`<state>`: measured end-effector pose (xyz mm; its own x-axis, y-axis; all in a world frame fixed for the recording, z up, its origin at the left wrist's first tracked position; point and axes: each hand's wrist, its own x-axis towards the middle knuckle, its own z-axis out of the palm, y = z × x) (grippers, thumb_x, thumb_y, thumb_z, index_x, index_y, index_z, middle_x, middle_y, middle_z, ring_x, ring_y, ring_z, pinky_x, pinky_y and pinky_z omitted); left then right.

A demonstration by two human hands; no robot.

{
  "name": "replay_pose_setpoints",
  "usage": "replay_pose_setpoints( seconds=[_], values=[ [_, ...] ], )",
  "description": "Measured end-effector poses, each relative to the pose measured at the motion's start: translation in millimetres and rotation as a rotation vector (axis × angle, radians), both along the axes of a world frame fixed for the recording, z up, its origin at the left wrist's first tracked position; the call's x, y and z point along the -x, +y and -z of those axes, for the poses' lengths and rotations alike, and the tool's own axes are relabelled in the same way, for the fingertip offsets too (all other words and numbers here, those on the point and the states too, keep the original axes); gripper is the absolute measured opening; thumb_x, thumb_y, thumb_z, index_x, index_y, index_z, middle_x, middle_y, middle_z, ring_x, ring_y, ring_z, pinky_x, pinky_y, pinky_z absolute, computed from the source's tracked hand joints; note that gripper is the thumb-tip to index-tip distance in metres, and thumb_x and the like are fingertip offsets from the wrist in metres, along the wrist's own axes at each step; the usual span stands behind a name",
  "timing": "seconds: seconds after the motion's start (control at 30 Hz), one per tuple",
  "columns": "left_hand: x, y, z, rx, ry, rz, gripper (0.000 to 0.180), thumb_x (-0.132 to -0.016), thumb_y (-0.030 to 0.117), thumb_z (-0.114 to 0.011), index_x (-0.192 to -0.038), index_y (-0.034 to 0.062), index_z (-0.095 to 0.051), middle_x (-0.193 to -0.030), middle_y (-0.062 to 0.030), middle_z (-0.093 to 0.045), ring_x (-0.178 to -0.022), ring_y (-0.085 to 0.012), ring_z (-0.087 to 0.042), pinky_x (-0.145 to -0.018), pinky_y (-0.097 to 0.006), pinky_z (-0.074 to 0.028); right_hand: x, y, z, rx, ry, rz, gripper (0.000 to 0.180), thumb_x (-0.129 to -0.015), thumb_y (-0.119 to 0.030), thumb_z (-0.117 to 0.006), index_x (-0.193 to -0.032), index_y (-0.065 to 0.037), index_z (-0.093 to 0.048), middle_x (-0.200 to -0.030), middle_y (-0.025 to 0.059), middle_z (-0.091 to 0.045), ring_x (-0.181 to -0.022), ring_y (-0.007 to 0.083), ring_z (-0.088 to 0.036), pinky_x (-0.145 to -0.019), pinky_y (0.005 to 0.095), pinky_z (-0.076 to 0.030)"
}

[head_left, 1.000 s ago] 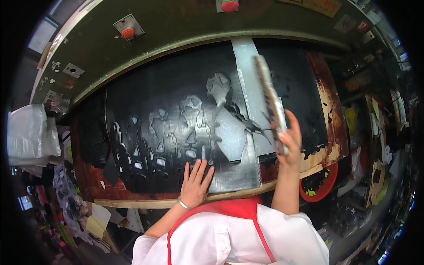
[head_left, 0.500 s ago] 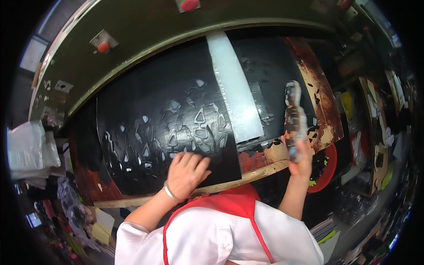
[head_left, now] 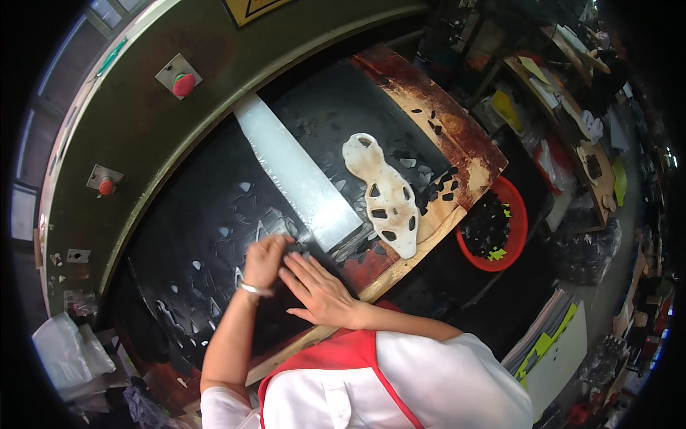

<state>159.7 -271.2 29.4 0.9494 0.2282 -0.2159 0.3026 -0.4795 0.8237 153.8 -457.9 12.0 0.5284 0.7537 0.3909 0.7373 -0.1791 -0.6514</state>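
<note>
My left hand [head_left: 263, 266], with a bracelet at the wrist, rests low over the black sheet [head_left: 189, 222], its fingers curled. Whatever it may be pinching is hidden. Close beside it, my right hand [head_left: 320, 294] is stretched out flat, fingers pointing at the left hand and holding nothing. The sheet is full of small cut-outs and loose black scraps. A white, shoe-sole-shaped cutting die [head_left: 382, 193] with several holes lies on the right part of the table. Between the die and my hands runs a pale flat strip [head_left: 300, 179].
At the right, below the wooden table edge, stands a red bowl [head_left: 525, 232] holding black and yellow-green bits. Small black pieces [head_left: 446, 186] are scattered by the die. A green machine beam [head_left: 143, 118] with red buttons [head_left: 184, 84] spans the far side. Plastic bags [head_left: 68, 350] lie at left.
The cutting die has left my right hand and now lies white side up on the table. My right hand has come across to beside my left. The view has turned and shifted right.
</note>
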Motion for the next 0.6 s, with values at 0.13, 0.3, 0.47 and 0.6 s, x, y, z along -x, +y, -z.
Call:
replay_pose_setpoints(
  seconds=[0.13,0.3,0.47,0.6],
  values=[
    [-48.0,93.3,-117.7,0.249,-0.582,-0.722,0.031,-0.101,0.03,-0.044,-0.09,0.0051,-0.06,-0.063,-0.0028,-0.057,-0.048,-0.0079,-0.048,-0.044,-0.021,-0.038,10.1,8.6,20.3,0.227,-0.07,0.0,0.077,-0.082,-0.045,-0.066,-0.135,0.005,-0.044,-0.148,0.0251,-0.033,-0.14,0.0367,-0.029,-0.116,0.0452,-0.022],
    [-16.7,200.1,-227.7,-0.149,-0.822,-0.405,0.035,-0.101,0.03,-0.049,-0.112,0.0017,-0.065,-0.081,-0.0058,-0.064,-0.063,-0.0092,-0.055,-0.058,-0.022,-0.047,3.8,5.1,14.0,0.212,-0.122,-0.004,0.07,-0.08,-0.039,-0.07,-0.13,0.004,-0.049,-0.143,0.0251,-0.039,-0.136,0.0385,-0.035,-0.113,0.0473,-0.027],
    [52.2,117.0,-126.3,-0.602,-0.671,-0.042,0.013,-0.088,0.003,-0.058,-0.098,-0.0014,-0.066,-0.091,-0.0133,-0.065,-0.074,-0.0224,-0.064,-0.066,-0.033,-0.052,31.8,2.5,-6.4,-0.21,0.098,0.255,0.031,-0.075,-0.006,-0.072,-0.103,0.003,-0.062,-0.112,0.0207,-0.059,-0.102,0.0365,-0.058,-0.083,0.041,-0.049],
    [106.8,33.7,-28.5,-0.602,-0.62,0.332,0.033,-0.077,0.004,-0.066,-0.109,0.007,-0.065,-0.094,-0.013,-0.06,-0.091,-0.0312,-0.058,-0.081,-0.04,-0.046,86.5,2.1,3.4,-0.033,0.885,0.258,0.03,-0.084,-0.008,-0.067,-0.11,0.004,-0.057,-0.096,0.0165,-0.065,-0.091,0.0245,-0.064,-0.079,0.0334,-0.052]
  ],
)
